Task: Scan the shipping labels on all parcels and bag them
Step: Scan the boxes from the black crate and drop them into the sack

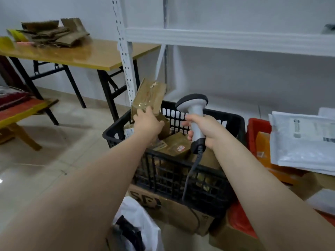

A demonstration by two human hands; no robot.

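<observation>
While the left hand (147, 123) grips the brown taped cardboard parcel (149, 95) above the black plastic crate (230, 115), the right hand (208, 131) clasps the grey handheld scanner (193, 104) just to its right.

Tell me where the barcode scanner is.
In the head view, the barcode scanner is right of centre, gripped by the right hand above the black basket, beside the raised parcel.

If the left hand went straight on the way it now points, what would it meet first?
The left hand grips a brown parcel, which leads. Beyond it the line passes over the black basket's far rim, so probably the white shelf post or the wall behind; depth is unclear.
</observation>
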